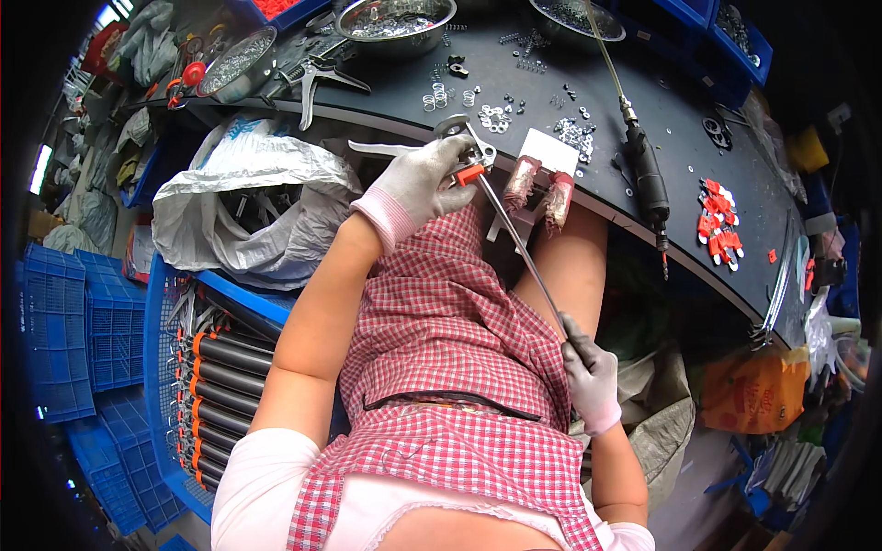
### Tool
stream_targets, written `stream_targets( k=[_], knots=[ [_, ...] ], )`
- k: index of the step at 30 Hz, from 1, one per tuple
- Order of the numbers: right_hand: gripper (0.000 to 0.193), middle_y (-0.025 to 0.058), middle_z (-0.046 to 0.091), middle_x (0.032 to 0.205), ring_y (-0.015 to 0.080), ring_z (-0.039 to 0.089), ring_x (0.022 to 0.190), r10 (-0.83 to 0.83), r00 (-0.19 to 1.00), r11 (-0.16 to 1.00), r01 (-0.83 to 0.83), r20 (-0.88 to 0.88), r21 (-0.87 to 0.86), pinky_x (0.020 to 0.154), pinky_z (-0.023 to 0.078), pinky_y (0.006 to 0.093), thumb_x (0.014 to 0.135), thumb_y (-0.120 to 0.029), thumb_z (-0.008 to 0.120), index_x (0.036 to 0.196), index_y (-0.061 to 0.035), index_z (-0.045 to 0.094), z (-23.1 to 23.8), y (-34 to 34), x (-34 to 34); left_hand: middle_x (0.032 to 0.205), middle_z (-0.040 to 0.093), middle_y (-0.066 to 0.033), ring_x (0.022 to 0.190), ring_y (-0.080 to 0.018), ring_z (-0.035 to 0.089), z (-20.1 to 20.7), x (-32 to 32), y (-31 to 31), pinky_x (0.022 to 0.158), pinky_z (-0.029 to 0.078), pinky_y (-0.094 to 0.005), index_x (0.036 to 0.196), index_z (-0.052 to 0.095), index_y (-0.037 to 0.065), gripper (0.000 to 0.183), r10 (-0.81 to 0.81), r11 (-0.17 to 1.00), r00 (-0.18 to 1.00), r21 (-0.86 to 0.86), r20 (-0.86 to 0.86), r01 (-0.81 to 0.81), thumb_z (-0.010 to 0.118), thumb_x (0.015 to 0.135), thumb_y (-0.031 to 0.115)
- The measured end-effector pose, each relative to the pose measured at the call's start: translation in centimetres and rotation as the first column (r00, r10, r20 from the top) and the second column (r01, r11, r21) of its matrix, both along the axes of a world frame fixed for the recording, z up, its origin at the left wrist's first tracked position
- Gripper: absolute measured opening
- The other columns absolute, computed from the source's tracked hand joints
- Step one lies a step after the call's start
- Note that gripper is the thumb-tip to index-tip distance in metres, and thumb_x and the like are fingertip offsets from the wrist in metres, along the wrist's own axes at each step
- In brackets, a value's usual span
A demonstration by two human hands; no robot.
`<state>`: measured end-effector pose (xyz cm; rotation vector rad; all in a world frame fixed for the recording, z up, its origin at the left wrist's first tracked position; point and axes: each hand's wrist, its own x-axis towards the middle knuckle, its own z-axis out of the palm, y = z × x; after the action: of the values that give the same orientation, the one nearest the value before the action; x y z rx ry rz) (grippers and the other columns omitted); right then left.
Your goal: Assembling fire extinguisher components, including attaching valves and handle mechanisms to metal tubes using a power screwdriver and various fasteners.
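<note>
My left hand (418, 184), in a pale glove with a pink cuff, closes around a silver metal handle assembly (457, 127) with a long lever, like the back end of a caulking gun. A small orange piece (469, 174) shows at its fingertips. A long thin metal rod (522, 241) slants from this assembly down to my right hand (591, 378). The gloved right fingers are wrapped round the rod's lower end, over my checked apron. Just right of the assembly, two tape-wrapped posts (558, 200) stand by a white plate (549, 151) at the table edge.
A dark table (661, 83) carries springs (439, 95), washers (494, 118), metal bowls (395, 26) and orange-and-white parts (719, 225). A power screwdriver (650, 179) hangs over its right part. At left are a white sack (248, 216) and a blue crate (165, 367) of black tubes (234, 381).
</note>
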<state>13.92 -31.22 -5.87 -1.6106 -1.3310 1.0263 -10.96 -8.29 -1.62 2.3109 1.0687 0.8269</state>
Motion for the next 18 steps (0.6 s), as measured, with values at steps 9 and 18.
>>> stream_targets(
  k=[9, 18],
  knots=[
    [0.033, -0.0023, 0.059, 0.073, 0.0080, 0.048, 0.052, -0.087, 0.803, 0.972, -0.060, 0.589, 0.226, 0.052, 0.043, 0.0240, 0.086, 0.000, 0.051, 0.118, 0.0003, 0.060, 1.2, 0.7, -1.9, 0.095, 0.063, -0.0174, 0.085, -0.0276, 0.066, -0.1, 0.2, -0.6, 0.073, 0.054, -0.0335, 0.120, 0.051, 0.003, 0.051, 0.073, 0.985, 0.995, 0.165, -0.073, -0.060, 0.071, 0.074, 0.010],
    [0.039, -0.0040, 0.049, 0.064, 0.0019, 0.033, 0.049, -0.019, 0.852, 0.952, -0.145, -0.523, -0.270, 0.046, 0.033, 0.0174, 0.093, -0.012, 0.052, 0.132, -0.0087, 0.050, 2.4, 2.7, -2.2, 0.097, 0.063, -0.0167, 0.085, -0.0268, 0.066, 1.2, 0.5, -2.1, 0.074, 0.054, -0.0326, 0.120, 0.050, 0.005, 0.053, 0.010, 0.969, 1.000, 0.248, -0.018, -0.005, 0.072, 0.072, 0.008]
  ],
)
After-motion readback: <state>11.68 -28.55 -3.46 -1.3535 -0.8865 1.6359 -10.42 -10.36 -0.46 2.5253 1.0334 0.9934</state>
